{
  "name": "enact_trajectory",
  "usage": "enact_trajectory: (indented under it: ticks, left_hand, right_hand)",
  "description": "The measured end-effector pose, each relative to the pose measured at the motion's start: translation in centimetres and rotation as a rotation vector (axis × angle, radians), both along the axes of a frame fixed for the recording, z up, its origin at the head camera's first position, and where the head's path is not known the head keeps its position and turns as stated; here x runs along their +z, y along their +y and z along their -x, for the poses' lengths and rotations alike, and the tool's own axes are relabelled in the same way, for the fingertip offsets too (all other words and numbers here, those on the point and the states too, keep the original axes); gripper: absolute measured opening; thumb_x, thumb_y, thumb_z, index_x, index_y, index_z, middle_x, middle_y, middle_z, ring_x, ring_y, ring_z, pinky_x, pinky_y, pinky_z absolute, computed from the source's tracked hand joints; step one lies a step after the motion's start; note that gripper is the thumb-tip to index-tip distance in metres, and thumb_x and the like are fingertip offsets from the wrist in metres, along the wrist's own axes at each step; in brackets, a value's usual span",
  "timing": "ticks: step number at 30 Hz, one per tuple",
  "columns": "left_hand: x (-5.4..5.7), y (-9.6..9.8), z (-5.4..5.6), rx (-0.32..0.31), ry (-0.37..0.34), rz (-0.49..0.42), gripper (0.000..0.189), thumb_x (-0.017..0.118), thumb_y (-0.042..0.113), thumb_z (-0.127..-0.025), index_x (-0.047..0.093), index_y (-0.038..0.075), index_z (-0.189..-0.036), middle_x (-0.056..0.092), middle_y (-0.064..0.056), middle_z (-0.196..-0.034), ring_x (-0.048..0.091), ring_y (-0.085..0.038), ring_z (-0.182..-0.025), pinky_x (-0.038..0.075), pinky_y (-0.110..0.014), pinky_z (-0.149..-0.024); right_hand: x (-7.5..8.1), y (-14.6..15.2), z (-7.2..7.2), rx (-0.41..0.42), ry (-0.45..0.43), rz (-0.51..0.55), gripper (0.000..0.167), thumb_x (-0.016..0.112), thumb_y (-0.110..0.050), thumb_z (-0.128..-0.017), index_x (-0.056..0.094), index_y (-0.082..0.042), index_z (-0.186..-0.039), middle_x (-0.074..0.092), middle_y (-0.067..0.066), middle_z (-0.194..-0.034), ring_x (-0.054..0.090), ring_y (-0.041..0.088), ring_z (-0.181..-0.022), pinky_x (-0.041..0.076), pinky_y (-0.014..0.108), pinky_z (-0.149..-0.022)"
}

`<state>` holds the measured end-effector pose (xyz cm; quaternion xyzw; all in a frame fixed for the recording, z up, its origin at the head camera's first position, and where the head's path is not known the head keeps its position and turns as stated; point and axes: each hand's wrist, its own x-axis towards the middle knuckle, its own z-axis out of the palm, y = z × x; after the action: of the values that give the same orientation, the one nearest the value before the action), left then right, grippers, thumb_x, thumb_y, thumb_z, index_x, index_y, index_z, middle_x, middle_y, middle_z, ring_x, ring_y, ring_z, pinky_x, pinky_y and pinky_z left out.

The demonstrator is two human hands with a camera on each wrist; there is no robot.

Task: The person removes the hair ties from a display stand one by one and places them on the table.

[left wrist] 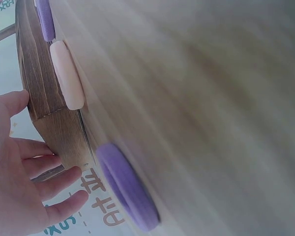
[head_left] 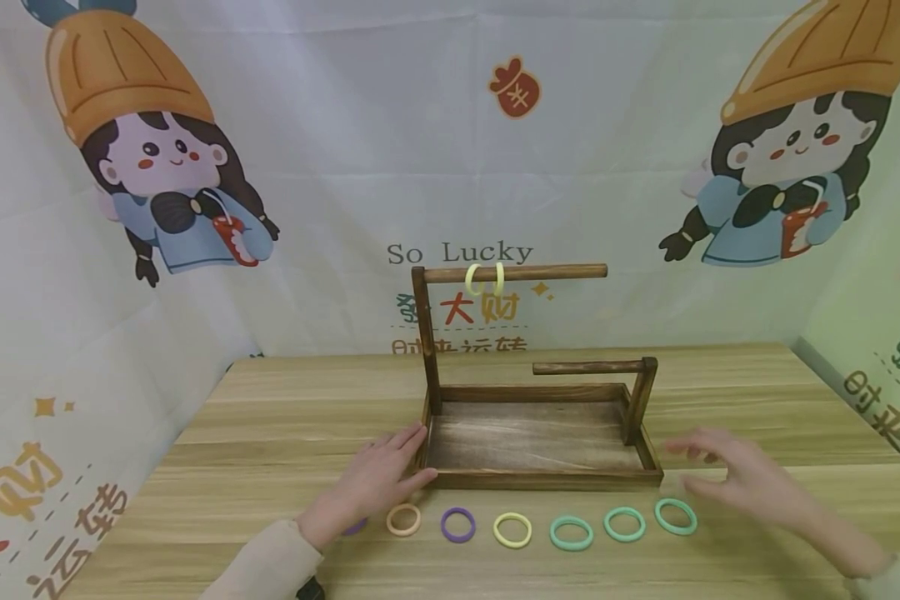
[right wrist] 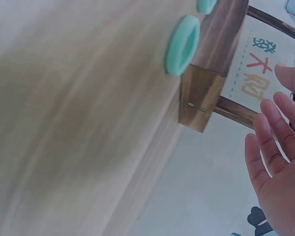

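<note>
My left hand rests with fairly straight fingers at the left front corner of a dark wooden tray stand. Its thumb touches the front edge. Apart from the stand's right side, my right hand hovers with loosely bent fingers and nothing in it. Along the front lie a peach ring, a purple ring, a yellow ring and three green rings. Another purple ring, partly hidden by my left hand in the head view, lies at the row's left end.
Two pale yellow rings hang on the stand's tall upper bar. A shorter, lower bar points left from the right post. Behind the wood-grain table hangs a printed cloth.
</note>
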<state>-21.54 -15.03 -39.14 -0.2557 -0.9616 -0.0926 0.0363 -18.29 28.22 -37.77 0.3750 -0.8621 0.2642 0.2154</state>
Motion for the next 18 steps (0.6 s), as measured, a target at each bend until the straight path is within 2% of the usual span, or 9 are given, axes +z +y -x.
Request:
enact_trajectory:
  ticks: [5,11,18]
  left_hand:
    - [-0.1,0.0,0.0,-0.001,-0.001,-0.008,0.063,0.048,0.044,-0.088,0.038,0.0,-0.132,0.036,-0.015,-0.135,0.04,-0.042,-0.112,0.03,-0.057,-0.09]
    - [-0.2,0.0,0.1,0.002,-0.006,-0.008,0.064,0.047,0.045,-0.088,0.038,0.001,-0.132,0.035,-0.014,-0.135,0.039,-0.042,-0.113,0.03,-0.056,-0.091]
    - [-0.1,0.0,0.0,0.003,-0.013,-0.011,0.064,0.046,0.046,-0.088,0.037,0.001,-0.133,0.035,-0.014,-0.136,0.038,-0.042,-0.114,0.03,-0.056,-0.091]
  right_hand:
    - [1.0,-0.4,0.4,-0.001,0.036,0.003,0.044,0.076,0.002,-0.059,0.06,-0.005,-0.1,0.059,-0.005,-0.092,0.052,0.006,-0.077,0.046,0.023,-0.064]
    - [2.2,-0.9,1.0,-0.006,0.027,0.022,0.042,0.075,0.001,-0.062,0.06,-0.005,-0.101,0.06,-0.001,-0.093,0.053,0.008,-0.079,0.046,0.023,-0.065]
    - [3.5,-1.7,1.8,-0.042,-0.011,0.055,0.039,0.071,0.005,-0.066,0.06,-0.001,-0.103,0.059,-0.004,-0.093,0.05,0.006,-0.08,0.045,0.023,-0.064]
